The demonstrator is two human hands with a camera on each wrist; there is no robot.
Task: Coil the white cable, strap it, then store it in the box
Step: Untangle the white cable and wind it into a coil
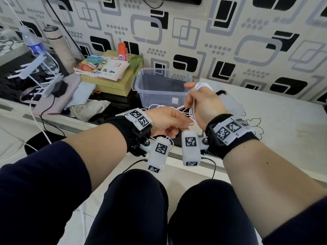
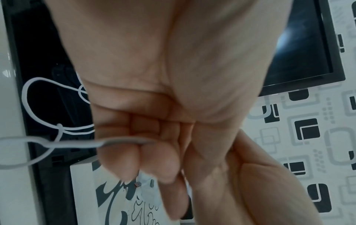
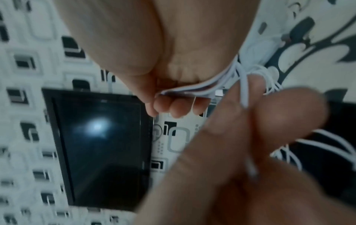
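So, the cable [image 1: 192,110] is held up off the table [image 1: 283,124], just in front of the box [image 1: 159,89], between both hands. The right hand [image 1: 203,103] is raised, with several white loops wrapped around its curled fingers [image 3: 179,106] and gripped there. A single strand is pinched by the left hand [image 1: 166,121], fingertips [image 2: 123,161] closed on it, right beside the right wrist. Loose loops are left trailing on the dark surface below the hands. The clear box is seen open, close to the patterned wall [image 1: 230,41], with books [image 1: 102,68] stacked to its left.
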